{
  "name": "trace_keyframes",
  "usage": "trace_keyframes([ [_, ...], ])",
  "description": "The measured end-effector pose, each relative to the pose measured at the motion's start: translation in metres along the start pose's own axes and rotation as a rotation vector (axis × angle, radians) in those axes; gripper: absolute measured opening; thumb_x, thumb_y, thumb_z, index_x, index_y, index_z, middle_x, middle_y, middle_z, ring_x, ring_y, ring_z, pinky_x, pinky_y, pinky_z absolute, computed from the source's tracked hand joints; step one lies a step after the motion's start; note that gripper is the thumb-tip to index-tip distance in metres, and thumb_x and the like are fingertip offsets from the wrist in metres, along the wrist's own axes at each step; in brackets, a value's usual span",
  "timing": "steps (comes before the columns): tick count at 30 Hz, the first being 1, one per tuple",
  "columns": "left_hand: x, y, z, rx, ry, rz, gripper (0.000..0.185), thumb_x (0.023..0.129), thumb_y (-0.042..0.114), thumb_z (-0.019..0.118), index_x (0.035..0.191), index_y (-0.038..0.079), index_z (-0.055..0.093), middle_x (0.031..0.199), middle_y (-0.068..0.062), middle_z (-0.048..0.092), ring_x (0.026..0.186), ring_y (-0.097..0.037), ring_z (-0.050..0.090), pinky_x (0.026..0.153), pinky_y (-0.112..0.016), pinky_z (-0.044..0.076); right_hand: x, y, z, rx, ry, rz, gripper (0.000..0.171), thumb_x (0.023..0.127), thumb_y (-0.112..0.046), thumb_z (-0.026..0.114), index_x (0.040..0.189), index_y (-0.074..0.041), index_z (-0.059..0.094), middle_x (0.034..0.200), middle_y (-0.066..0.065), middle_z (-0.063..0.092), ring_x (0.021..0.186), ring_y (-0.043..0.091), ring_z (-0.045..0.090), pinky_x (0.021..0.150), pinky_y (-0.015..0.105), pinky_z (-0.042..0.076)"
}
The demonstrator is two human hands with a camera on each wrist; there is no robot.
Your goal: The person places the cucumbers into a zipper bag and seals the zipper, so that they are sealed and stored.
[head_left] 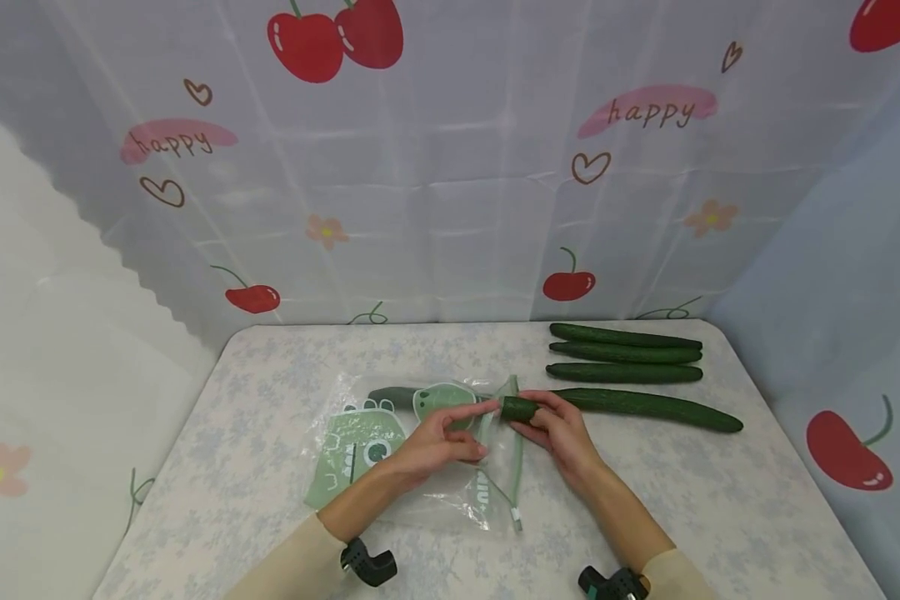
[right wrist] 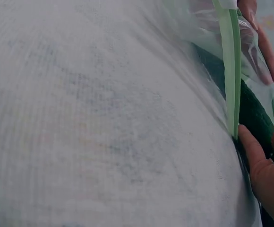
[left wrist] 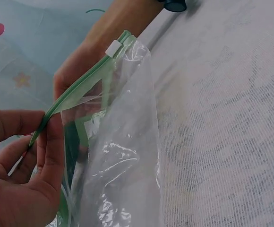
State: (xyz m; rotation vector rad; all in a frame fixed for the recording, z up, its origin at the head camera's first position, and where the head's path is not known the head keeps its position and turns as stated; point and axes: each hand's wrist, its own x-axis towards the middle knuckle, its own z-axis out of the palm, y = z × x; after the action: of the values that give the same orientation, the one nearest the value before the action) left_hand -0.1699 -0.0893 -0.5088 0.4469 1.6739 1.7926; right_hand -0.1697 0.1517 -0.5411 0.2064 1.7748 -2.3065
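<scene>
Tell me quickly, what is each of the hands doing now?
Left hand: pinches the bag by its green zip edge.
Right hand: grips a cucumber.

Left hand (head_left: 435, 446) and right hand (head_left: 558, 429) meet mid-table, fingers curled and pinching, forearms converging from below.

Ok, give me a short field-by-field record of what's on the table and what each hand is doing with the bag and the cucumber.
surface: pale floral-patterned table
bag: clear plastic zip bag with green cartoon print, lying flat, mouth facing right
left hand: pinches the bag's green zip edge, holding the mouth open
right hand: grips a long dark green cucumber, its far part already inside the bag
spare: four dark green cucumbers at the back right
</scene>
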Motion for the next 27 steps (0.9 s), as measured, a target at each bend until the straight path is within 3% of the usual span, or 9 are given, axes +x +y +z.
trace_keyframes([
  [3, -0.004, -0.001, -0.006, 0.015, 0.014, 0.005, 0.067, 0.087, 0.002, 0.07, 0.147, 0.024, 0.048, 0.081, -0.004, 0.073, 0.084, -0.012, 0.068, 0.087, -0.033, 0.06, 0.001, -0.003, 0.0, -0.041, -0.038, 0.01, 0.048, 0.093, 0.008, 0.034, 0.139, 0.002, 0.047, 0.135, 0.016, 0.052, 0.113, 0.018, 0.066, 0.097, 0.036, 0.056],
  [9, -0.013, 0.002, -0.016, 0.039, 0.028, -0.001, 0.066, 0.089, 0.006, 0.07, 0.148, 0.025, 0.047, 0.08, -0.003, 0.073, 0.09, -0.014, 0.07, 0.086, -0.032, 0.059, 0.005, -0.007, -0.002, -0.11, -0.114, -0.004, 0.045, 0.097, 0.006, 0.032, 0.14, 0.001, 0.044, 0.137, 0.02, 0.049, 0.115, 0.02, 0.065, 0.098, 0.037, 0.056],
  [13, -0.012, 0.002, -0.017, 0.032, 0.023, 0.001, 0.067, 0.089, 0.004, 0.07, 0.148, 0.024, 0.046, 0.079, -0.004, 0.073, 0.089, -0.014, 0.069, 0.087, -0.032, 0.059, 0.007, -0.009, -0.003, -0.152, -0.12, -0.005, 0.038, 0.1, 0.002, 0.042, 0.138, 0.0, 0.039, 0.127, 0.017, 0.053, 0.114, 0.023, 0.065, 0.097, 0.037, 0.056],
  [18, -0.008, 0.0, -0.012, 0.032, 0.025, 0.004, 0.067, 0.088, 0.001, 0.069, 0.148, 0.023, 0.047, 0.078, -0.003, 0.072, 0.084, -0.012, 0.068, 0.086, -0.033, 0.06, 0.008, -0.008, 0.003, -0.283, -0.055, -0.05, 0.038, 0.095, -0.008, 0.064, 0.121, 0.002, 0.039, 0.105, 0.016, 0.06, 0.105, 0.03, 0.069, 0.09, 0.034, 0.06],
  [23, -0.004, -0.001, -0.008, 0.031, 0.024, 0.011, 0.067, 0.088, -0.001, 0.068, 0.148, 0.02, 0.047, 0.075, -0.003, 0.07, 0.081, -0.01, 0.067, 0.085, -0.032, 0.06, 0.005, -0.008, 0.007, -0.351, 0.01, -0.066, 0.031, 0.091, -0.011, 0.07, 0.11, 0.0, 0.048, 0.104, 0.021, 0.067, 0.101, 0.028, 0.072, 0.085, 0.031, 0.061],
  [27, -0.004, -0.003, -0.009, 0.032, 0.031, 0.003, 0.067, 0.088, -0.001, 0.068, 0.147, 0.021, 0.047, 0.077, -0.004, 0.071, 0.083, -0.011, 0.068, 0.084, -0.031, 0.06, 0.003, -0.006, 0.005, -0.438, -0.036, -0.122, 0.026, 0.093, -0.014, 0.068, 0.114, -0.003, 0.056, 0.109, 0.018, 0.068, 0.105, 0.028, 0.071, 0.086, 0.028, 0.06],
])
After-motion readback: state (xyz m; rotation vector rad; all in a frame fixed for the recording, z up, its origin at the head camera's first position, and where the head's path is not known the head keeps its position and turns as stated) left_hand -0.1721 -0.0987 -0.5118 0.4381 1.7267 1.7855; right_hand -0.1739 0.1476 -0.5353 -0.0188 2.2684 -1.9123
